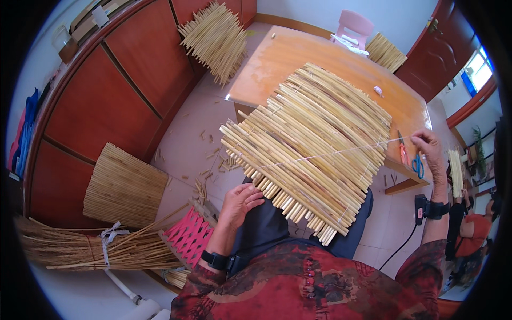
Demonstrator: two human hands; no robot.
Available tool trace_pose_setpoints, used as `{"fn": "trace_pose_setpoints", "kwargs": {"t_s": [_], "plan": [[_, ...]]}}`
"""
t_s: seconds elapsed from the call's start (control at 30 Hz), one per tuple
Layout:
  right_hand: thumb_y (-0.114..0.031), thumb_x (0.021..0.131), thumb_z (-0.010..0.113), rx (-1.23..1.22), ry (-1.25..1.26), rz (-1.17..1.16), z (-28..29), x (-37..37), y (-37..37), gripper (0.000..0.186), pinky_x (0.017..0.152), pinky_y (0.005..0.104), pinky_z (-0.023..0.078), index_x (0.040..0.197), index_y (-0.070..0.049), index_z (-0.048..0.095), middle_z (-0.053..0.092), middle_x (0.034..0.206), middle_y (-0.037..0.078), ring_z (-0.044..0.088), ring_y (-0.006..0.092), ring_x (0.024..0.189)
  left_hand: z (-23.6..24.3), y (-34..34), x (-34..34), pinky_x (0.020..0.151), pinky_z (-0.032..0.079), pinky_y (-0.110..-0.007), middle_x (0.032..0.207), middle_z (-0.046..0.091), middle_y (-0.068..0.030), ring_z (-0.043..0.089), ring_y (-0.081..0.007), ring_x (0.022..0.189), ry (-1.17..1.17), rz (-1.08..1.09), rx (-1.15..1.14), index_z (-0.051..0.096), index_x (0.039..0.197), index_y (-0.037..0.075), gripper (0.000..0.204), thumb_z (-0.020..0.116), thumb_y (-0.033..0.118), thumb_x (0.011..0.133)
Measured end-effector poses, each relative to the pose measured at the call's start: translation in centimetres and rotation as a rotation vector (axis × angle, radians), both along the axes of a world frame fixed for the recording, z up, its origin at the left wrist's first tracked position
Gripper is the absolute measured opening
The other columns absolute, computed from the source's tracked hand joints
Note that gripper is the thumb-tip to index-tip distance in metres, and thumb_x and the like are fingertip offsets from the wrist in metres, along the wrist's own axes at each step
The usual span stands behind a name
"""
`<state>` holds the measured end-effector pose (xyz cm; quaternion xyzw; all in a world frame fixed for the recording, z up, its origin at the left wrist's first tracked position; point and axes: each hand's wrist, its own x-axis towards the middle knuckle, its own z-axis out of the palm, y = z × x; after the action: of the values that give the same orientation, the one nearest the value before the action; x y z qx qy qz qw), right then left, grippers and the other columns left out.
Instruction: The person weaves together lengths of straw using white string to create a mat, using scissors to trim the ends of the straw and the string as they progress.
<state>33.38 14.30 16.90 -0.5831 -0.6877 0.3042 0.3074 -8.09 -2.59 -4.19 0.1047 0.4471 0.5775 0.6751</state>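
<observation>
A mat of pale straw-coloured stalks [320, 117], bound side by side with thin thread, lies partly on the wooden table and partly over my lap. My right hand [428, 148], raised past the mat's right side, pinches a thin pale string [341, 151]. That string runs taut across the mat to its left edge. By the lower left stalk ends is my left hand [241, 202], its fingers curled together; what they grip, if anything, is hidden. Scissors with blue handles [418, 167] and a red-handled tool [403, 154] rest at the table's right edge, below my right hand.
Red cabinets [106, 90] line the left side. Against them lean a finished-looking mat [125, 184] and a stack of stalks [216, 42]. A tied bundle of long stalks [96, 249] lies lower left. Cut pieces litter the floor. A pink chair [354, 24] stands behind the table [261, 64].
</observation>
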Motion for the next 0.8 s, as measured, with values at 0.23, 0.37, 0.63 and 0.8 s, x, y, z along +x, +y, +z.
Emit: {"fn": "trace_pose_setpoints", "kwargs": {"t_s": [0.23, 0.37, 0.63, 0.8], "plan": [[-0.009, 0.078, 0.060, 0.016, -0.053, 0.012, 1.8, -2.0, 1.1, 0.004, 0.043, 0.0143, 0.034, 0.078, -0.005, 0.058, 0.050, 0.061, -0.003, 0.046, 0.0025, 0.049, 1.4, -0.3, 0.8, 0.070, 0.049, -0.034, 0.099, 0.054, -0.0130, 0.056, -0.0212, 0.085, 0.568, -0.011, 0.035, 0.049, 0.107, -0.003, 0.037, 0.064, 0.012, 0.077], [-0.008, 0.078, 0.059, 0.169, -0.196, 0.026, 2.4, -5.2, 0.0, 0.003, 0.048, 0.0163, 0.036, 0.077, -0.005, 0.059, 0.051, 0.063, -0.004, 0.047, 0.0029, 0.056, 2.3, 0.1, 2.1, 0.066, 0.046, -0.032, 0.103, 0.053, -0.0148, 0.054, -0.0222, 0.078, 1.423, 0.120, 0.304, 0.050, 0.111, 0.001, 0.041, 0.063, 0.006, 0.073], [-0.010, 0.073, 0.065, 0.233, -0.273, 0.673, -0.8, -16.7, -6.0, 0.011, 0.057, 0.0289, 0.043, 0.079, -0.002, 0.060, 0.055, 0.068, 0.010, 0.054, 0.0218, 0.064, 7.7, 2.4, 6.0, 0.067, 0.047, -0.025, 0.108, 0.052, -0.0100, 0.057, -0.0124, 0.075, 0.677, -0.226, 0.713, 0.045, 0.119, 0.003, 0.043, 0.059, 0.002, 0.079], [-0.010, 0.072, 0.065, 0.145, -0.218, 0.733, -4.8, -18.8, -6.6, 0.010, 0.057, 0.0300, 0.044, 0.076, -0.003, 0.061, 0.055, 0.068, 0.010, 0.055, 0.0237, 0.064, 6.9, 2.3, 6.1, 0.065, 0.045, -0.021, 0.081, 0.056, -0.0021, 0.054, -0.0071, 0.072, 0.667, -0.357, 0.636, 0.054, 0.106, 0.000, 0.021, 0.051, 0.009, 0.087]]}}
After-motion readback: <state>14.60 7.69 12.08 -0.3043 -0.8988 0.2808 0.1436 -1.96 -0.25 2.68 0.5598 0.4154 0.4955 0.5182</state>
